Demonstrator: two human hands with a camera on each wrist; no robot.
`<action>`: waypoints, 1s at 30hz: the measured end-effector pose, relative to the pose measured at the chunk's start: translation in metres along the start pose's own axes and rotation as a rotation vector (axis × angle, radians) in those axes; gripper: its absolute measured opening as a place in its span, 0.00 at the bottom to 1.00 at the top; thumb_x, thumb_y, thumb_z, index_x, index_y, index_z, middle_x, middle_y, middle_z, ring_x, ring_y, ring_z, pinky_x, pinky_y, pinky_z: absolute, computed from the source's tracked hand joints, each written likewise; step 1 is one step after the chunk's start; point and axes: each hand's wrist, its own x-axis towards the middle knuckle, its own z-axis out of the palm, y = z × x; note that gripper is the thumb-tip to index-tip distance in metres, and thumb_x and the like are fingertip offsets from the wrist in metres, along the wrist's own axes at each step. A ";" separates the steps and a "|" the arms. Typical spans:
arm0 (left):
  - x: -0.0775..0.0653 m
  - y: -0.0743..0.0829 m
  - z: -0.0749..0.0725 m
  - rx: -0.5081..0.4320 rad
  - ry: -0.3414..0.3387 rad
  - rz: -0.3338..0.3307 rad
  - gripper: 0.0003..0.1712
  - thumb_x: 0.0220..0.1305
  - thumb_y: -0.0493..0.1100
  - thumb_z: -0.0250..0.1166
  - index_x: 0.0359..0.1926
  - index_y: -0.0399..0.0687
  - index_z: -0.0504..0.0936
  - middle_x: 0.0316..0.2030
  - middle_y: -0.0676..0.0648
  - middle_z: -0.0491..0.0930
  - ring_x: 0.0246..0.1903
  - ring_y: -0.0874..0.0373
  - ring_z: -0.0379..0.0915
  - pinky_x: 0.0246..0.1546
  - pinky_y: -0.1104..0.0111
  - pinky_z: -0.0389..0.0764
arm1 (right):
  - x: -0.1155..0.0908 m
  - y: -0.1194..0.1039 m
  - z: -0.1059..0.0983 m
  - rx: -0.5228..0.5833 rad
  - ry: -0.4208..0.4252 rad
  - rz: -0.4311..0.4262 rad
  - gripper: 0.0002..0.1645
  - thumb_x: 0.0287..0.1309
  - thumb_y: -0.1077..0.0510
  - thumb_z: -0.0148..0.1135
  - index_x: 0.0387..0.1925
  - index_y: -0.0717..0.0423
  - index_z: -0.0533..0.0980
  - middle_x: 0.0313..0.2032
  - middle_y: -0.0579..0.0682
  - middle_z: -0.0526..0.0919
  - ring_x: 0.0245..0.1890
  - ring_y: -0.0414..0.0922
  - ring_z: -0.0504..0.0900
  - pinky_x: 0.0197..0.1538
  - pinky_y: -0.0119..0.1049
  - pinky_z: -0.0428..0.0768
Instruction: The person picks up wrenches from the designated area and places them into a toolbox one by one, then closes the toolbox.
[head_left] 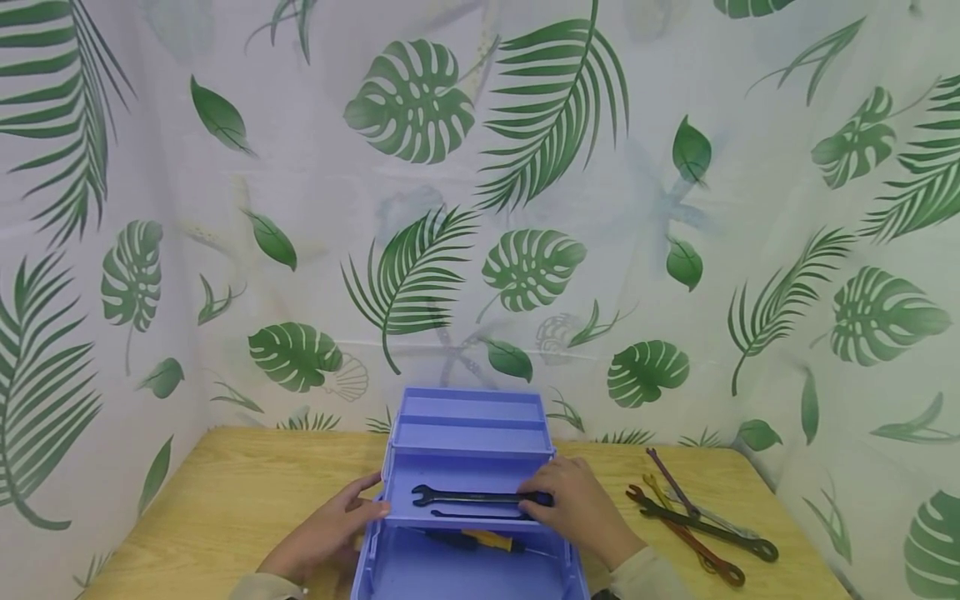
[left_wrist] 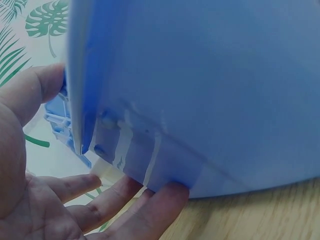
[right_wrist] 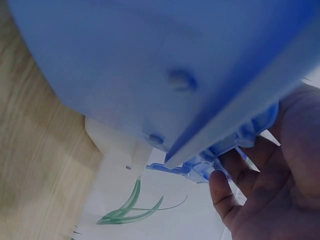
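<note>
A blue plastic toolbox (head_left: 465, 575) stands with its stepped trays folded up. In its lower tray (head_left: 450, 467) lies a black open-ended wrench (head_left: 472, 497), and my right hand (head_left: 573, 504) pinches its right end. The index finger and thumb are partly hidden in the right wrist view, where the other fingers (right_wrist: 240, 170) bend beside the tray's hinge arms. At the toolbox's left side my left hand (head_left: 337, 525) rests, thumb at the tray rim and fingers (left_wrist: 160, 210) spread along the outer wall. A thinner dark wrench (head_left: 476, 516) lies at the tray's front.
A screwdriver (head_left: 491, 540) with a yellow and black handle lies in the main compartment. Several wrenches (head_left: 712, 533), red, yellow, black and silver, overlap on the wooden table (head_left: 225, 500) to the right. A leaf-patterned curtain (head_left: 315, 208) hangs behind.
</note>
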 end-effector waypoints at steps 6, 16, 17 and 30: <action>0.001 0.000 0.000 0.003 -0.002 0.010 0.50 0.73 0.59 0.62 0.81 0.39 0.51 0.65 0.26 0.70 0.60 0.30 0.75 0.46 0.39 0.86 | -0.001 0.000 0.000 0.008 -0.013 0.007 0.06 0.55 0.52 0.78 0.36 0.42 0.89 0.34 0.35 0.86 0.40 0.39 0.80 0.50 0.50 0.78; 0.002 -0.004 0.003 0.022 0.010 -0.012 0.49 0.73 0.60 0.62 0.81 0.39 0.51 0.66 0.25 0.70 0.59 0.28 0.75 0.46 0.39 0.85 | -0.004 -0.001 -0.002 0.043 -0.054 0.037 0.07 0.55 0.54 0.77 0.37 0.46 0.89 0.35 0.38 0.87 0.43 0.42 0.81 0.58 0.57 0.76; 0.003 -0.004 0.002 0.022 0.013 -0.016 0.49 0.73 0.60 0.62 0.81 0.39 0.51 0.66 0.25 0.70 0.59 0.28 0.75 0.45 0.39 0.85 | -0.003 -0.002 -0.002 0.046 -0.059 0.037 0.06 0.56 0.54 0.77 0.37 0.46 0.89 0.35 0.38 0.87 0.43 0.42 0.81 0.58 0.57 0.75; 0.003 -0.003 0.001 0.023 0.040 -0.015 0.50 0.72 0.60 0.63 0.81 0.39 0.52 0.65 0.25 0.70 0.59 0.28 0.75 0.44 0.37 0.85 | -0.001 -0.001 -0.002 0.075 0.083 -0.050 0.07 0.53 0.58 0.78 0.35 0.47 0.87 0.35 0.38 0.87 0.42 0.41 0.82 0.58 0.55 0.79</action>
